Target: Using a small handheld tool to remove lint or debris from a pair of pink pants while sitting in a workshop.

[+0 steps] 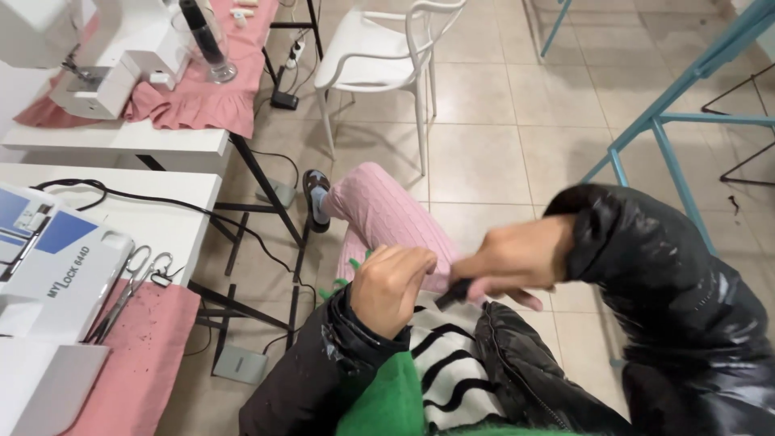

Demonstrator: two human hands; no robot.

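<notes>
Our left hand point(391, 287) is curled into a fist; our blurred right hand point(508, 262) pinches a small dark object point(454, 292), hard to identify, over our lap. Beyond, steel scissors point(129, 291) lie on the white counter point(161, 222), a white plastic chair point(375, 52) farther off.

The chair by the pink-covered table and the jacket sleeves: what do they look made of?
The white chair looks like moulded plastic: one smooth, softly shiny piece, with an open loop back. The black jacket sleeves look like glossy coated or synthetic fabric, probably padded: wrinkled with bright highlights. I can't tell the exact fabric.
</notes>
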